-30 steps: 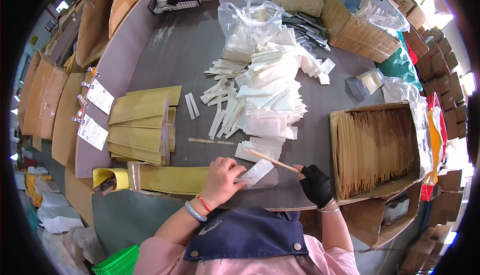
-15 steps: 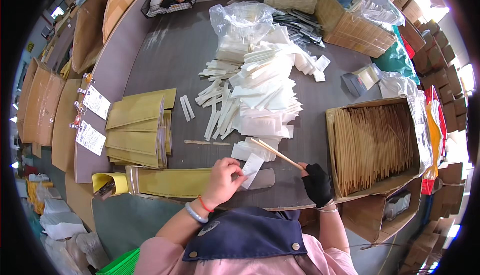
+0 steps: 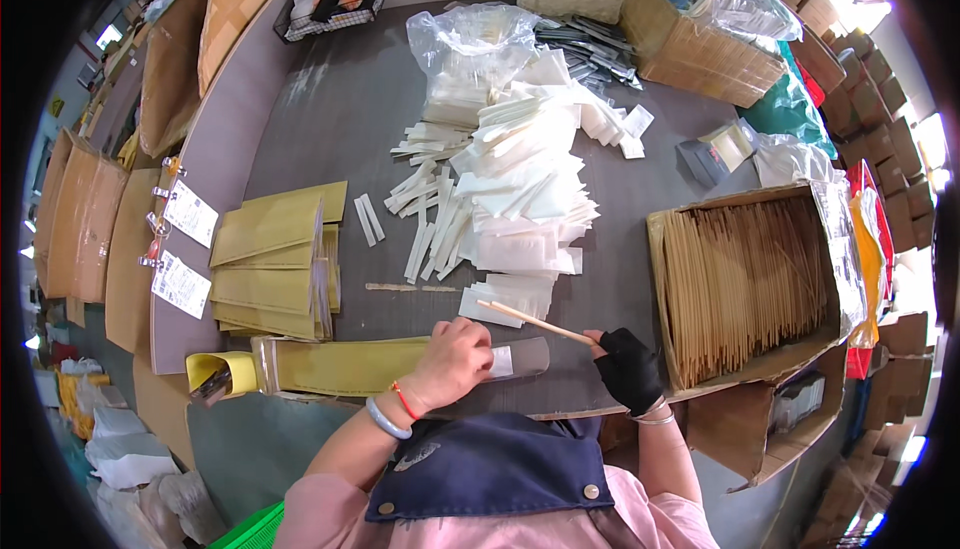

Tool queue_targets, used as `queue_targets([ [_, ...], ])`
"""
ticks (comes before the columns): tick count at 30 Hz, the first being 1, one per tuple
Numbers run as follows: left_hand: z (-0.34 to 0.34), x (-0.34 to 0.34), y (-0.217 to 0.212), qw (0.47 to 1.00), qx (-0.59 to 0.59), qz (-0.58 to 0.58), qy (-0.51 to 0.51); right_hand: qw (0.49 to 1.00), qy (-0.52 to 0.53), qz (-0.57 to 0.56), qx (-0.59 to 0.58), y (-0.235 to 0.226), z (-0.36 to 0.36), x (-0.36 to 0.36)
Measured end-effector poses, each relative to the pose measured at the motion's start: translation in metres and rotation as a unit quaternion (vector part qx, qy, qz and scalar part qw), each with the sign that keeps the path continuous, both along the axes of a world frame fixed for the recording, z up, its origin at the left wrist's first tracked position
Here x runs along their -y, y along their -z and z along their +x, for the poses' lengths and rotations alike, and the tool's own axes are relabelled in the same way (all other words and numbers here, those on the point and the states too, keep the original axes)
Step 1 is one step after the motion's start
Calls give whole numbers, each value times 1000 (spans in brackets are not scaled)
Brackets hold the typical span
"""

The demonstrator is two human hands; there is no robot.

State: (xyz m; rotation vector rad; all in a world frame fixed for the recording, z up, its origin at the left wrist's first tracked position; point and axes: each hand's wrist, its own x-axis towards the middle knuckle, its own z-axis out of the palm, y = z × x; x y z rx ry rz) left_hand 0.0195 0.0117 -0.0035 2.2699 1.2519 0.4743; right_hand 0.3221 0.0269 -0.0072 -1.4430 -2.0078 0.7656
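Note:
My left hand (image 3: pixel 455 362) is closed on a white paper sleeve (image 3: pixel 502 361), whose end shows to the right of the fingers. My right hand (image 3: pixel 630 369), in a black fingerless glove, grips a pair of thin wooden sticks (image 3: pixel 540 324) like chopsticks by one end; their free tips point left. Under those tips lies a small fanned stack of white sleeves (image 3: pixel 510 297). Beyond it spreads a large heap of white sleeves (image 3: pixel 525 189). Below my left hand a long yellow package (image 3: pixel 340 366) runs along the table's front edge.
At right stands a cardboard box (image 3: pixel 657 279) packed with wooden sticks (image 3: pixel 745 294). Yellow envelopes (image 3: pixel 265 259) are stacked at left. Farther back are a wire basket (image 3: pixel 332 11), a plastic bag (image 3: pixel 470 39), grey packets (image 3: pixel 590 49) and another carton (image 3: pixel 705 54).
My left hand has moved slightly up and right, and the sleeve in it now lies more level, mostly hidden. The sticks' tips have shifted left and down with my right hand.

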Motion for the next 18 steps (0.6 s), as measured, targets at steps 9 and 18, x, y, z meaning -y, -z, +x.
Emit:
queue_targets([
  [9, -31, 41, -7, 979, 14, 16, -205, 994, -99, -22, 28, 4, -2, 5],
  [18, -17, 42, -6, 988, -70, 19, -139, 984, -159, 67, 39, 50, -56, 2],
])
